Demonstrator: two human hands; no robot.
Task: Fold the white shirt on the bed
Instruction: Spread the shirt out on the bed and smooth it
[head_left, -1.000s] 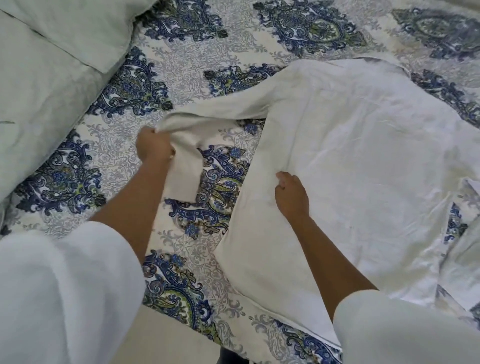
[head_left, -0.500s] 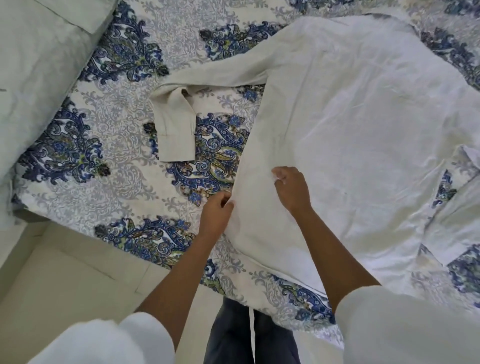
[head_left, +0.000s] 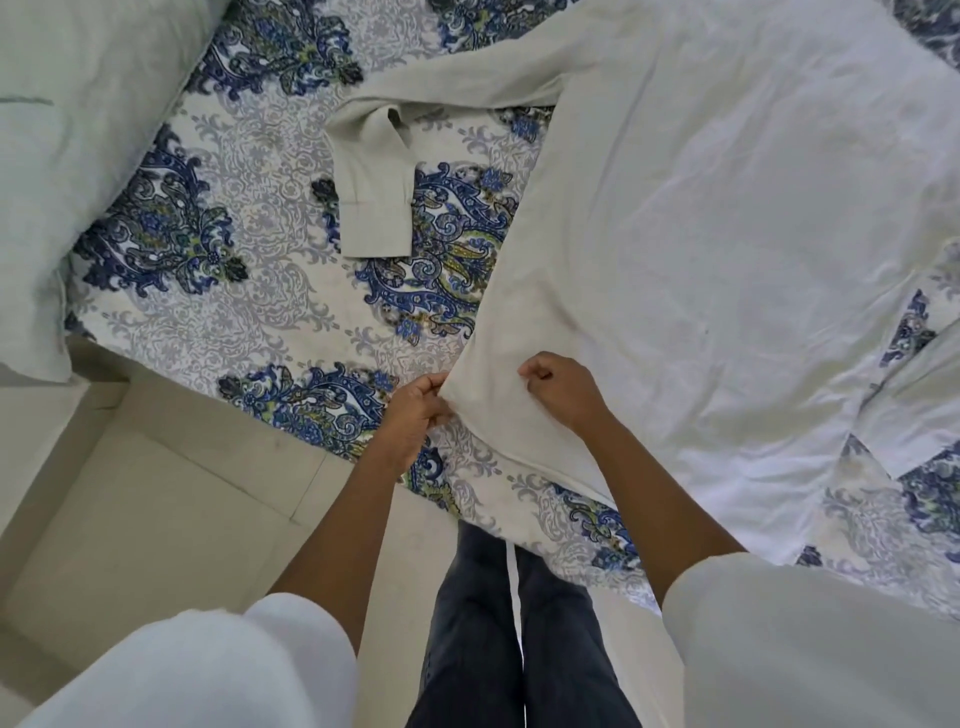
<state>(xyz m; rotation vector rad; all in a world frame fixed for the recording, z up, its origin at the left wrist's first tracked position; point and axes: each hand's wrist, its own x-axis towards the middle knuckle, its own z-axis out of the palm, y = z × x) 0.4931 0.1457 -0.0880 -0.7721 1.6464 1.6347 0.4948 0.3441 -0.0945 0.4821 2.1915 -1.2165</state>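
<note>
Two hands, left (head_left: 415, 410) and right (head_left: 563, 395), pinch the white shirt (head_left: 727, 234).

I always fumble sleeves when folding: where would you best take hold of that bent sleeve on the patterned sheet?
I'd take the cuff, the sleeve's free end. The sleeve leaves the white shirt leftward, then doubles back toward the bed's near edge, so the cuff lies flat on the bedsheet, pointing at the person. Come from that near side and pinch its edge.
</note>
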